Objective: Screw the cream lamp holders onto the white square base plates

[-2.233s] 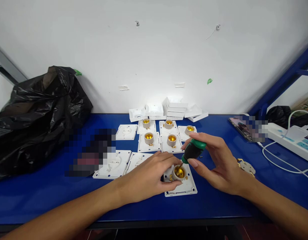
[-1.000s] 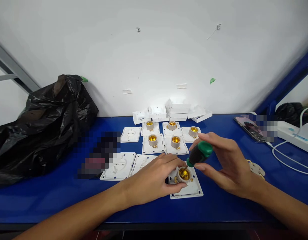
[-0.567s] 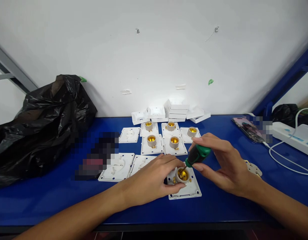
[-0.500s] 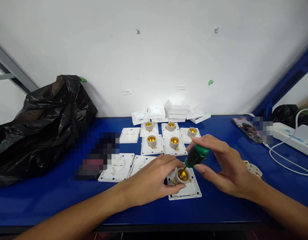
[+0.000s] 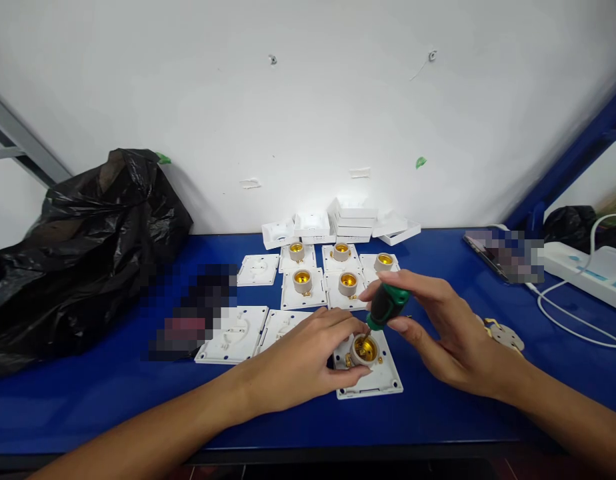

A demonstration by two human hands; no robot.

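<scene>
Near the front of the table, a round lamp socket [image 5: 367, 352] with a brass-coloured inside sits on a square white plate [image 5: 371, 385]. My left hand [image 5: 318, 357] grips the socket's side between thumb and fingers, with its palm partly over the neighbouring white plate. A green and black screwdriver [image 5: 388, 303] is pinched in the fingers of my right hand [image 5: 438, 327]. Its shaft slants down into the socket, where the tip meets the inside; the screw there is too small to make out. Brass terminals show at the socket's sides.
Several white plates with sockets [image 5: 303, 281] stand behind my hands. Plates without sockets [image 5: 233, 337] lie to the left. White square boxes [image 5: 355, 223] are piled against the wall. A black plastic bag [image 5: 103, 253] fills the left; a phone [image 5: 503, 257] and power strip [image 5: 583, 273] lie right.
The screwdriver handle has shifted slightly left and stands a little more upright, with my right hand moving along. My left hand stays in place on the socket.
</scene>
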